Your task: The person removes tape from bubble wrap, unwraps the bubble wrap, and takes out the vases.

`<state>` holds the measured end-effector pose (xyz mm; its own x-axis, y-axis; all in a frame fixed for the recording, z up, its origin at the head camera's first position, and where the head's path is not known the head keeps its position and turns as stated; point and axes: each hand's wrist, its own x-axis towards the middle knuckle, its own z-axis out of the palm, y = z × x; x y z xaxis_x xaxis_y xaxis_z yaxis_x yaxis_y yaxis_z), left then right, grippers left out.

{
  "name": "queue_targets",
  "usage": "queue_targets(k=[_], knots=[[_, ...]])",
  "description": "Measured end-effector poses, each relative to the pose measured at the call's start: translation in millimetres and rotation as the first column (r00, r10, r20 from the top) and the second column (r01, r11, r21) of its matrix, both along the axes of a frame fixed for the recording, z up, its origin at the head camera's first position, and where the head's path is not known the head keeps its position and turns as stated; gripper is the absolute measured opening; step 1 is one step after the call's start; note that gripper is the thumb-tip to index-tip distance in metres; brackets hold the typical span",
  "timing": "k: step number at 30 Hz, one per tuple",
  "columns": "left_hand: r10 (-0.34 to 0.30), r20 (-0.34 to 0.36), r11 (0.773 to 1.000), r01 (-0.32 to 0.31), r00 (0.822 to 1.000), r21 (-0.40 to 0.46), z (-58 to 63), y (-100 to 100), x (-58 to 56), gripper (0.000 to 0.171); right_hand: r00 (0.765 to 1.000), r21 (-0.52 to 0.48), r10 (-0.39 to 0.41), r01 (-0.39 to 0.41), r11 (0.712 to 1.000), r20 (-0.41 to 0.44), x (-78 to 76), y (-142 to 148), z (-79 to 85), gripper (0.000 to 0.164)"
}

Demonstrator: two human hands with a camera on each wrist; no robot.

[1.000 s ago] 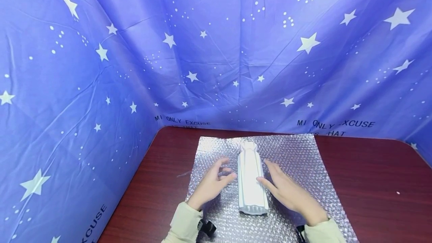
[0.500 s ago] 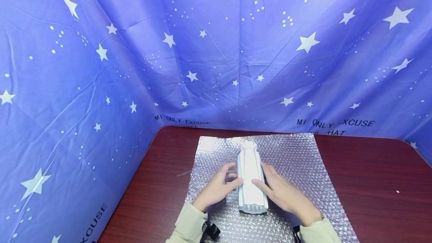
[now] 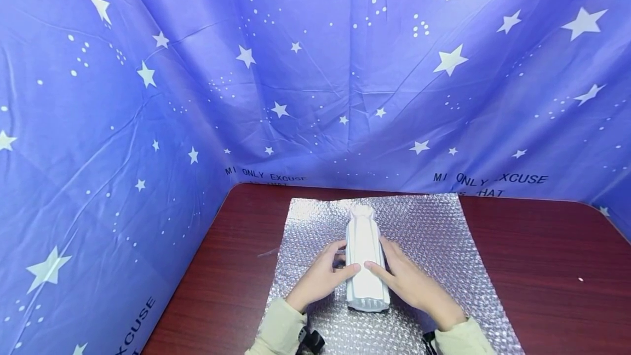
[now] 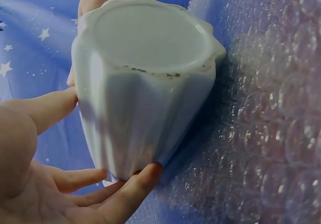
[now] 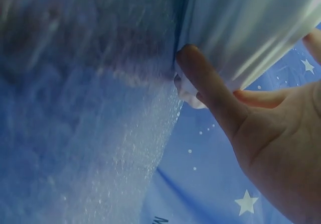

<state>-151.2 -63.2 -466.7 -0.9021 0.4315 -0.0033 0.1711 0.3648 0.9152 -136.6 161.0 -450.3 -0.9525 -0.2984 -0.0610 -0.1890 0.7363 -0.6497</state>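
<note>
A white fluted ceramic vase (image 3: 363, 240) lies on its side on a sheet of bubble wrap (image 3: 424, 223), neck toward the back and base toward me. My left hand (image 3: 321, 277) holds its left side, thumb on the upper face and fingers along the flank. From the other side, my right hand (image 3: 411, 281) grips it the same way, thumb on top. The left wrist view shows the round base of the vase (image 4: 150, 38) with small dark marks along its rim. In the right wrist view, fingertips touch the vase wall (image 5: 251, 28) low, near the wrap.
The bubble wrap lies flat over a dark red wooden table (image 3: 542, 256). Blue cloth (image 3: 315, 70) with white stars hangs behind and along the left side. A tiny white speck (image 3: 580, 279) lies on the table at right.
Both hands have closed in on the vase from its two sides; the left hand moved right until it touched it, and the thumbs came nearer together on top. The vase has hardly moved.
</note>
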Motion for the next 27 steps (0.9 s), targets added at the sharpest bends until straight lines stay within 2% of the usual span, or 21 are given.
queue_targets(k=[7, 15, 18, 27], knots=[[0.015, -0.002, 1.000, -0.015, 1.000, -0.003, -1.5, 1.5, -0.9, 0.071, 0.998, -0.024, -0.025, 0.026, 0.999, 0.055, 0.3, -2.5, 2.9, 0.094], [0.035, 0.016, 0.999, -0.035, 0.999, -0.003, -0.6, 2.4, -1.3, 0.071, 0.999, -0.045, -0.026, 0.029, 0.999, 0.047, 0.4, -2.4, 3.4, 0.093], [0.033, 0.037, 0.999, -0.034, 0.999, 0.020, -1.9, 2.6, -1.7, 0.071, 0.999, -0.063, -0.024, 0.027, 0.998, 0.042, -0.2, -2.4, 2.3, 0.093], [-0.006, 0.134, 0.985, -0.017, 0.991, 0.170, -3.4, 3.5, -1.5, 0.070, 0.997, -0.118, -0.018, 0.026, 0.993, 0.070, -1.5, -2.4, 3.1, 0.093]])
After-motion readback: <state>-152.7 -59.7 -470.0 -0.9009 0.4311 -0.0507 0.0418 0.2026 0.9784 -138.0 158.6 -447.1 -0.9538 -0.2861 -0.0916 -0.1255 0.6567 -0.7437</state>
